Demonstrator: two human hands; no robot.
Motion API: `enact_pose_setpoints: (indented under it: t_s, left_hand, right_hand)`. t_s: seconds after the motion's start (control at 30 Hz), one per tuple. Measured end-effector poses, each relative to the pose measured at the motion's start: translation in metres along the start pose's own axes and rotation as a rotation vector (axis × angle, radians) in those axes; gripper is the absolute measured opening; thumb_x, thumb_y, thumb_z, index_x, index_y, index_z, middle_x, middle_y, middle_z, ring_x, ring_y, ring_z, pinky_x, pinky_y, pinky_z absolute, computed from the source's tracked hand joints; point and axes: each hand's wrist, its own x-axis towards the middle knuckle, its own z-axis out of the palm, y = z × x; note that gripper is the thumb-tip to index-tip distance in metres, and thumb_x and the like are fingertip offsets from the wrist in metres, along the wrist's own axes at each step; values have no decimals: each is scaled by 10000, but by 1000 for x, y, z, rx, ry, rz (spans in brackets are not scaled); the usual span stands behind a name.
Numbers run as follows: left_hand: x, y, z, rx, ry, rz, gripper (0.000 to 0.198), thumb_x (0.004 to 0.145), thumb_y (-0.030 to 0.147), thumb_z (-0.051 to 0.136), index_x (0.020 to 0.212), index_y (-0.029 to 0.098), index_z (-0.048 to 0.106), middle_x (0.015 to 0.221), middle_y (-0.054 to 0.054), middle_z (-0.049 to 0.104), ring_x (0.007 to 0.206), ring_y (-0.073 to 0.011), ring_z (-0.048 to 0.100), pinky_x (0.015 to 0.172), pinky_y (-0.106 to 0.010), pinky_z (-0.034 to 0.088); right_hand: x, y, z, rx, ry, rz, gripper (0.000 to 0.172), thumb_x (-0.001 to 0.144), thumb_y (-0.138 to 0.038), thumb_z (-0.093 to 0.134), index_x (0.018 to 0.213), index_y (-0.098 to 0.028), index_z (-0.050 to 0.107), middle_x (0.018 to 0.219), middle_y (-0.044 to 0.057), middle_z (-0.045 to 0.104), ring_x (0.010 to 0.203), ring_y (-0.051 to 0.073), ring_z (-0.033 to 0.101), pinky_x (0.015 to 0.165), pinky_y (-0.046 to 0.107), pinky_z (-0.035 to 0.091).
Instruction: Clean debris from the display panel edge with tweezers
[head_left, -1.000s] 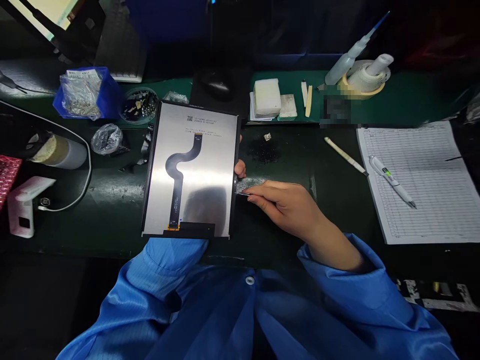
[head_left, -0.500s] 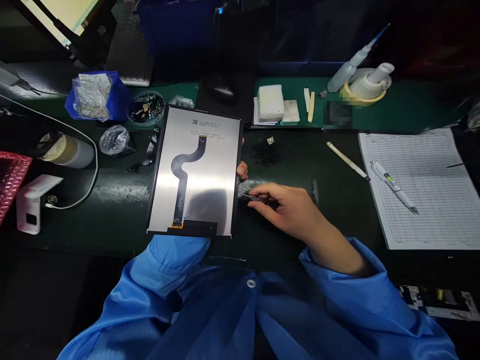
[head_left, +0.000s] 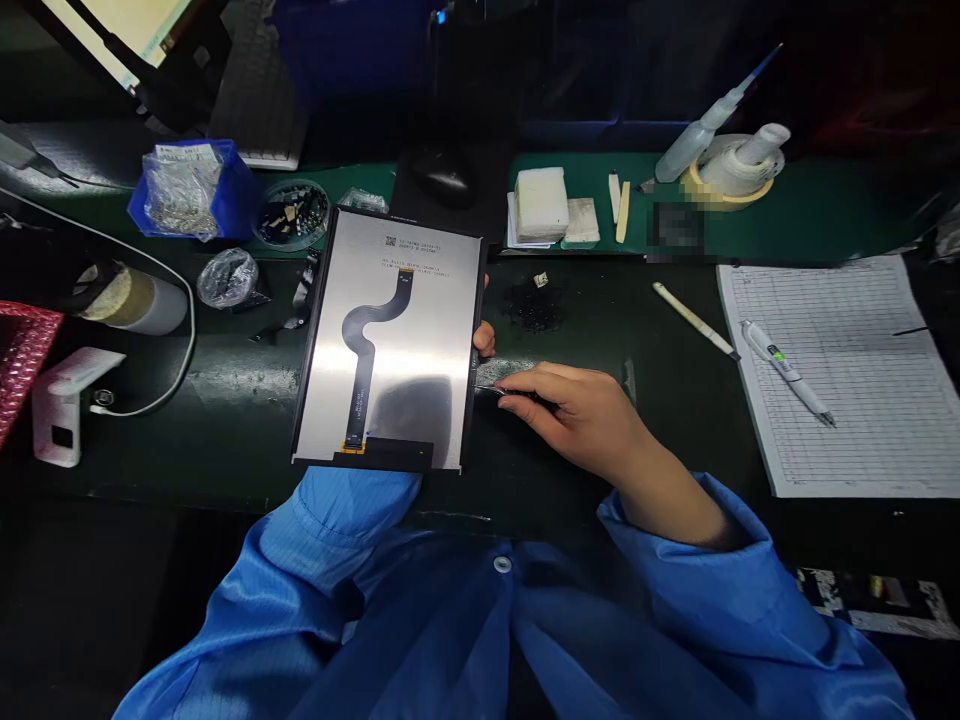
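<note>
A tablet display panel (head_left: 420, 345), silver-backed with a black frame, is tilted up in front of me. A dark S-shaped flex cable (head_left: 362, 375) runs down its back. My left hand (head_left: 484, 338) holds the panel from behind; only some fingertips show past its right edge, the rest is hidden. My right hand (head_left: 577, 405) pinches tweezers (head_left: 491, 389), their thin metal tip at the panel's right edge. Whether the tip grips anything there is too small to tell.
Black scraps (head_left: 534, 305) lie beyond my right hand. White pads (head_left: 541, 204), a dropper bottle (head_left: 694, 140) and a tape roll (head_left: 739, 175) stand behind. A paper form (head_left: 855, 400) with a pen (head_left: 787, 372) lies right. A blue bin (head_left: 232, 200) and parts dish (head_left: 291, 214) sit left.
The panel and both hands stay almost in place. My right hand has tilted the tweezers slightly at the panel's right edge.
</note>
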Motion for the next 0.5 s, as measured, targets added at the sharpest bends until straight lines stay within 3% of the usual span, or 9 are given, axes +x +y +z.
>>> enact_pose_setpoints:
  t_s: [0.1, 0.23, 0.5]
  left_hand:
    - [-2, 4, 4, -54, 38, -41, 1127, 874, 883, 82, 1508, -28, 275, 1293, -229, 590, 1437, -427, 401, 1120, -595, 485]
    - [-3, 7, 3, -89, 38, -80, 1156, 846, 912, 85, 1503, -20, 275, 1326, -233, 559, 1421, -423, 417, 1082, -568, 514]
    - [-3, 9, 8, -61, 42, -55, 1180, 852, 898, 25, 1522, -49, 241, 1319, -235, 570, 1417, -425, 414, 1071, -548, 525]
  right_hand:
    - [0, 0, -1, 9, -25, 11, 189, 1022, -276, 587, 1093, -247, 759, 946, 19, 805, 820, 177, 751, 723, 288, 560]
    - [-1, -1, -1, 39, -15, 98, 150, 952, -306, 691, 1074, -241, 749, 907, 11, 808, 758, 175, 749, 666, 274, 559]
    - [-1, -1, -2, -32, -26, 17, 191, 1016, -285, 595, 1091, -233, 763, 921, 27, 803, 789, 181, 743, 704, 289, 547]
